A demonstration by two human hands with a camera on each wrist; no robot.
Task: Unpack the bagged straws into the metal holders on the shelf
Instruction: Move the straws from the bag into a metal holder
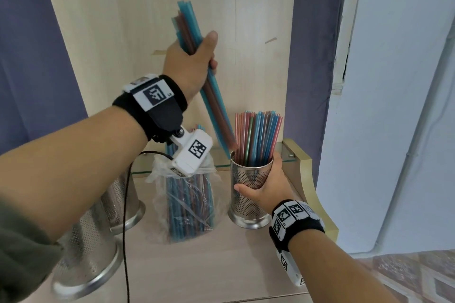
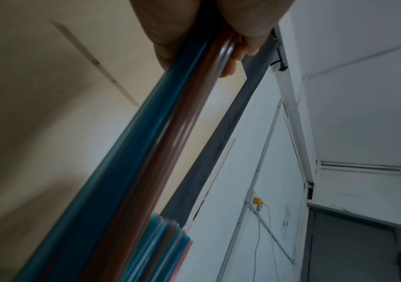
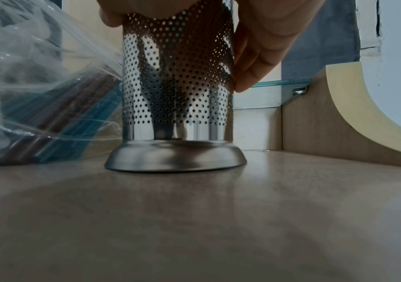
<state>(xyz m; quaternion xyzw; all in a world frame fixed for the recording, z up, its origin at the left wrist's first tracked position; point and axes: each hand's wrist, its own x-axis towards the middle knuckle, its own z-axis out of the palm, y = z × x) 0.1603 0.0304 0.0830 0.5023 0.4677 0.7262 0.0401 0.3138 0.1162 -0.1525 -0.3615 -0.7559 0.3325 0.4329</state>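
Observation:
My left hand (image 1: 194,61) grips a bundle of blue and brown straws (image 1: 211,96), tilted, with its lower end just above the rim of a perforated metal holder (image 1: 248,194). That holder stands on the shelf and is packed with upright coloured straws (image 1: 257,133). My right hand (image 1: 266,179) wraps round its upper wall, thumb in front. In the left wrist view the bundle (image 2: 151,148) runs down from my fingers (image 2: 170,38). In the right wrist view the holder (image 3: 177,91) rests flat on its base. A clear plastic bag of straws (image 1: 188,202) lies left of it.
Two more perforated metal holders (image 1: 86,253) (image 1: 123,202) stand at the left on the wooden shelf (image 1: 221,265). A glass shelf (image 1: 285,155) runs behind. A curved wooden side panel (image 1: 317,194) bounds the right. A black cable (image 1: 125,229) hangs down at the left.

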